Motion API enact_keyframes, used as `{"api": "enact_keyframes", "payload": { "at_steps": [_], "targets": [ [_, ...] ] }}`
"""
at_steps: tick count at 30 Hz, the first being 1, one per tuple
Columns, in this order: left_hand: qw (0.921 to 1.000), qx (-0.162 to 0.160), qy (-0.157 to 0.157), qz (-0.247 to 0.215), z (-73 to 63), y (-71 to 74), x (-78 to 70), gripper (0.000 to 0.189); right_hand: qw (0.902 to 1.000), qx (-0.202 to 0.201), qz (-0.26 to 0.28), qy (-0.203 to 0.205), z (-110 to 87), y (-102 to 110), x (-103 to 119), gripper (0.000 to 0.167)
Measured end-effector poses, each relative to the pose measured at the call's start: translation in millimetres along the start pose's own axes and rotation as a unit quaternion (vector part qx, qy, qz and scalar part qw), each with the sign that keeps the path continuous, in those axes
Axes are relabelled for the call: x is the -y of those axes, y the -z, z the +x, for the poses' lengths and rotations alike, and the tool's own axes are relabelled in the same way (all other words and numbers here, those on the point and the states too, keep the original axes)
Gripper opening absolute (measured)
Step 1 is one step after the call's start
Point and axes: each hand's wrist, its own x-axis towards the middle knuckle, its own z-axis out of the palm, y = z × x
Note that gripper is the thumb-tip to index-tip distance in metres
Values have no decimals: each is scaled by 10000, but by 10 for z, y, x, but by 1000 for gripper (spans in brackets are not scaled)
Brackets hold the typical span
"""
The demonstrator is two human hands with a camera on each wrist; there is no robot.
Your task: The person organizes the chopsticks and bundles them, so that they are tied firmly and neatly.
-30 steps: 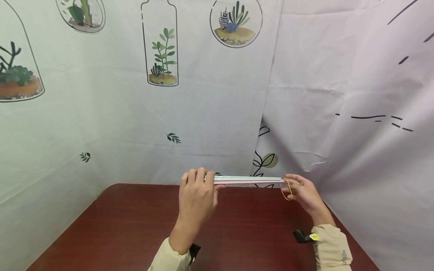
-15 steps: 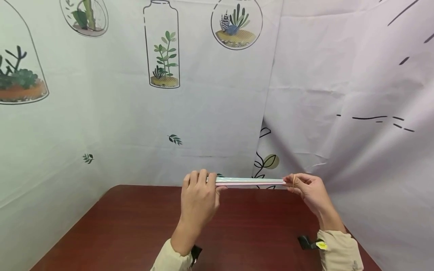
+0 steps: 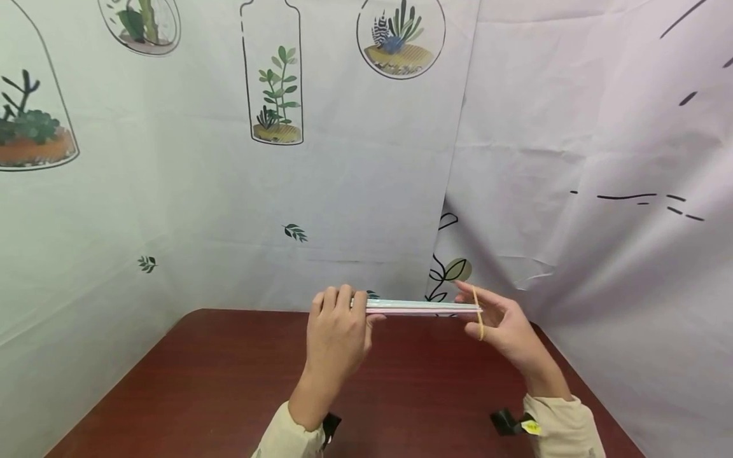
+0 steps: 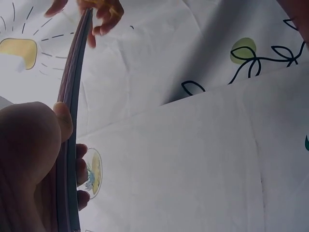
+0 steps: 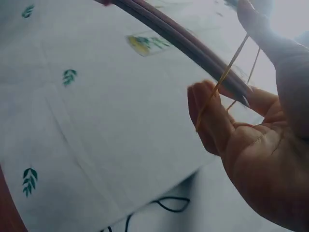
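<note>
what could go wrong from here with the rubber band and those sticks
The rubber band is stretched between the thumb and fingers of the right hand, so it might slip off and snap shut early.
In the head view, the tips of the sticks appear to reach barely past the band, so it could spring off the end.
The left hand grips the sticks near the opposite end, so a bump might splay or shift the tips.

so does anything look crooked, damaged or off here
Nothing looks damaged: the sticks lie together in a bundle and the rubber band shows no visible break. Only the backdrop looks untidy, creased toward the right of the head view, with a slanting shadowed fold.
</note>
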Motion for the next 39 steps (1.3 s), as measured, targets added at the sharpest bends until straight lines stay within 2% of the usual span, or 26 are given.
{"api": "enact_keyframes", "payload": {
  "at_steps": [4, 8, 12, 17, 22, 27, 29, 32, 36, 39],
  "targets": [
    [9999, 129, -54, 4, -16, -7, -20, 42, 9971, -5, -759, 108, 23, -119, 11, 62],
    [9998, 179, -14, -69, -8, -4, -34, 33, 9897, -254, -1353, 381, 30, -168, 10, 59],
    [9997, 245, -11, -73, 3, 9, -45, 27, 9834, -419, -1724, 384, 26, -198, 14, 58],
    [9998, 176, -41, -52, 9, 16, -50, 30, 9747, -661, -2100, 388, 12, -232, 31, 59],
    [9998, 157, -69, -42, 12, 14, -58, 34, 9684, -734, -2303, 620, -9, -234, 63, 61],
    [9998, 173, -54, -27, 15, 14, -64, 30, 9585, -640, -2618, 929, -10, -235, 98, 64],
    [9998, 183, -37, -31, 14, 14, -64, 28, 9524, -628, -2756, 1145, -2, -257, 118, 62],
    [9998, 211, -4, -46, 10, 17, -60, 26, 9412, -707, -2813, 1733, 24, -304, 139, 56],
    [9997, 238, 62, -64, 6, 28, -39, 23, 9195, -1049, -2715, 2644, 78, -418, 204, 34],
    [9996, 234, 136, -58, 10, 42, -14, 21, 9062, -1347, -2558, 3085, 120, -555, 345, 24]
  ]
}}
